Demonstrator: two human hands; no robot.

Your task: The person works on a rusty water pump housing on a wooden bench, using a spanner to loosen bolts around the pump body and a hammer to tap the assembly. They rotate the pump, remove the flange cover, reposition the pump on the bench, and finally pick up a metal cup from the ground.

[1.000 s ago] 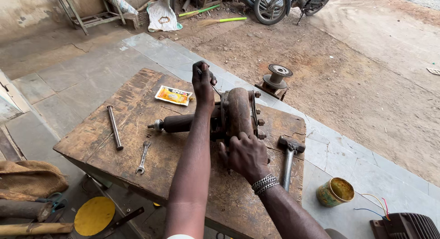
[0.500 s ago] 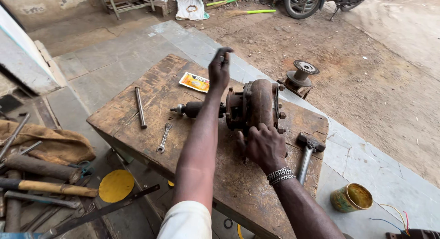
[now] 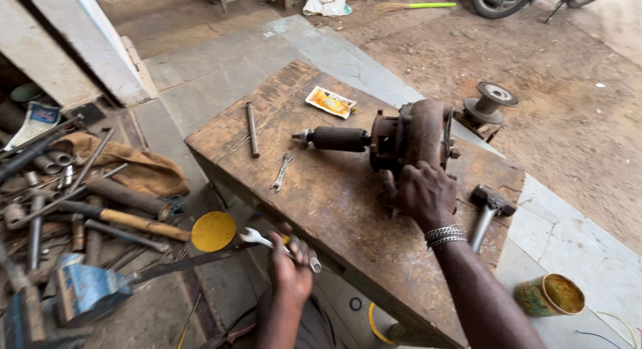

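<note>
We are gripping a wrench [image 3: 257,237] in our left hand [image 3: 291,265], lower centre; our right hand [image 3: 422,192] is pressing the pump [image 3: 401,136], fingers spread, upper right.

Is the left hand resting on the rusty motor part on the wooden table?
No, the left hand is below the table edge holding a spanner, while the right hand rests on the rusty motor part.

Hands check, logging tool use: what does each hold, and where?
Left hand holds a spanner by its shank; right hand rests on the rusty motor housing.
</note>
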